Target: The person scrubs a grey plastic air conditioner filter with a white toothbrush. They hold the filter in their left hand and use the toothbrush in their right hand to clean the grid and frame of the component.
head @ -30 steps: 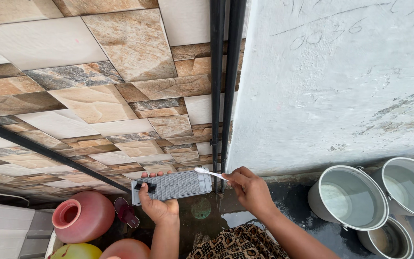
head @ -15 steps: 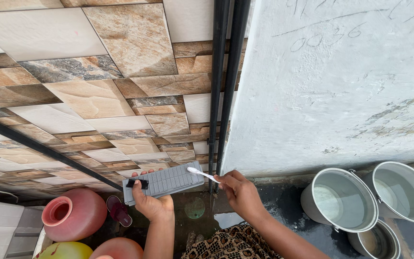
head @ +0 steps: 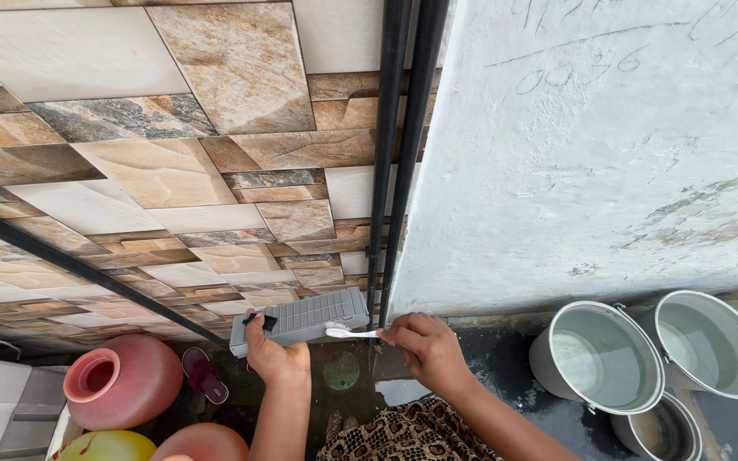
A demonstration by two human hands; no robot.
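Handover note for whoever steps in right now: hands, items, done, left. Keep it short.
Left hand: grips the grey grille panel from below, holding it up in front of the tiled wall.
Right hand: fingers pinch a white toothbrush, its head against the panel's lower edge.
Nearby: black pipes just above the panel; three metal buckets on wet ground to the right; pink pot to the left.
Done: panel in hand, brush on it; how clean it is cannot be judged.
Left: probably brushing the remaining slats.
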